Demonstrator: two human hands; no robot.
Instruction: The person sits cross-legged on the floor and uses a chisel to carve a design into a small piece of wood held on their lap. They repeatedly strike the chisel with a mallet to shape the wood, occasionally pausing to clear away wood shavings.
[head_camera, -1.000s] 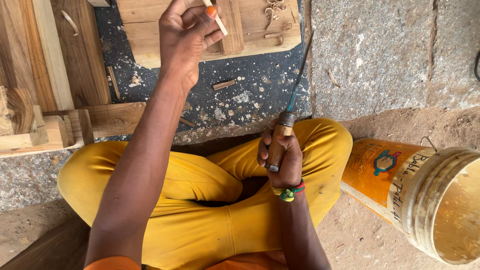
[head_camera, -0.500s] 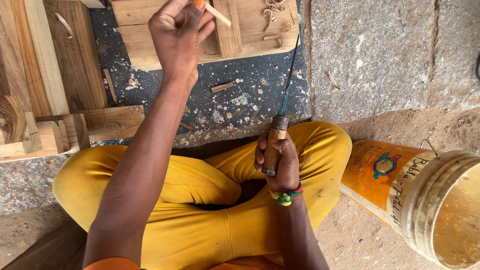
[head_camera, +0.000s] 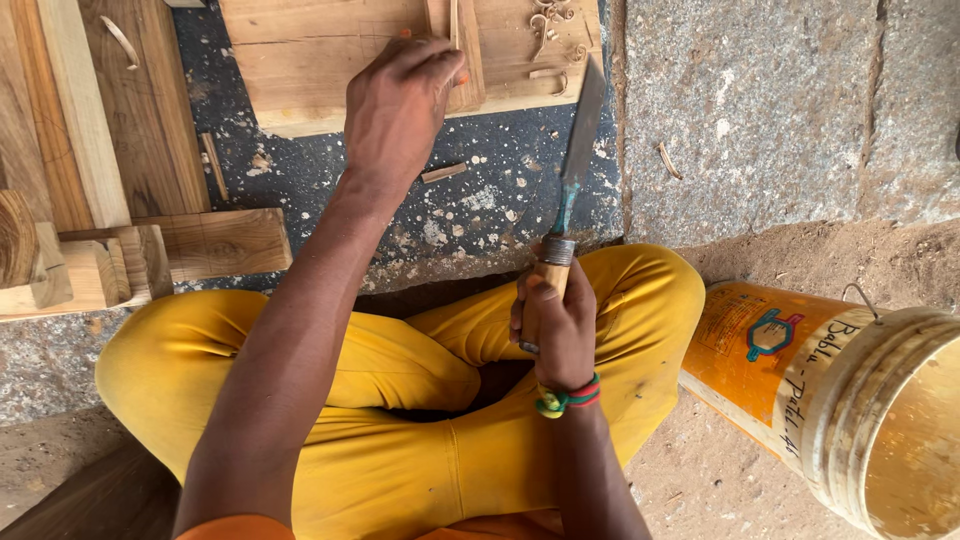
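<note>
I sit cross-legged in yellow trousers (head_camera: 420, 400) on the ground. My left hand (head_camera: 400, 105) reaches forward and grips a small upright wooden piece (head_camera: 452, 50) resting on a pale wooden board (head_camera: 320, 70). My right hand (head_camera: 552, 320), with a coloured band on its wrist, is closed around the wooden handle of a chisel (head_camera: 575, 170). The chisel's flat blade points away from me toward the board's right end. Curled wood shavings (head_camera: 555, 20) lie on that end of the board.
Planks and wooden blocks (head_camera: 120, 240) are stacked at the left. An orange and yellow plastic bucket (head_camera: 850, 400) lies tilted at my right. Small wood chips (head_camera: 443, 172) litter the dark speckled floor; grey stone slabs (head_camera: 780, 120) lie beyond.
My left hand has lowered onto the board with the small wooden piece. The chisel in my right hand has tipped forward toward the board.
</note>
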